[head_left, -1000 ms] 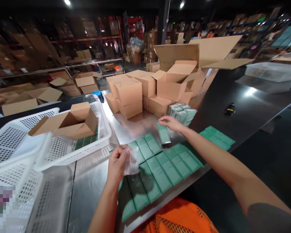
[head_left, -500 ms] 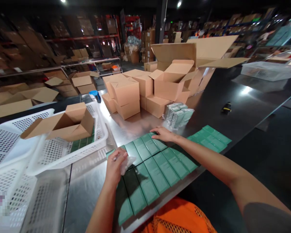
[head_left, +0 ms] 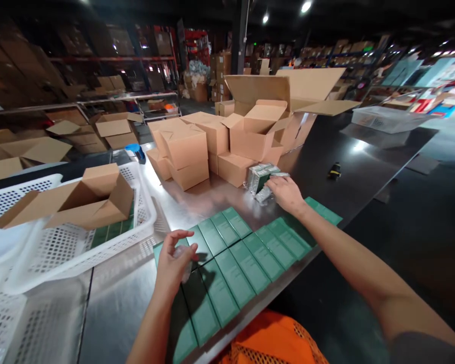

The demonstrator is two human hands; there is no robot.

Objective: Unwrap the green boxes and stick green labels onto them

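Observation:
Flat green boxes [head_left: 229, 275] lie side by side in two rows along the table's near edge. My left hand [head_left: 174, 260] is over the left end of these rows, with crumpled clear plastic film [head_left: 186, 270] held in the palm. Its thumb and forefinger are curved apart. Beyond the rows, my right hand [head_left: 286, 194] has its fingers closed at a small bundle of clear-wrapped packs [head_left: 258, 177]. The fingertips grip the bundle's right side, and a green face shows between the shiny wrappings. Part of the bundle is hidden behind the hand.
Brown cartons [head_left: 187, 156] are stacked at the table's back, with an open carton [head_left: 254, 134] among them. White perforated baskets [head_left: 144, 222] stand at left, one holding an open carton [head_left: 94, 202] and green boxes. A blue-rimmed tape roll [head_left: 135, 152] and a small black-and-yellow object [head_left: 334, 171] lie farther off.
My right hand has moved from the back row of green boxes to the wrapped bundle. My left thumb and forefinger have spread apart, the film still in the palm. The view has turned slightly right.

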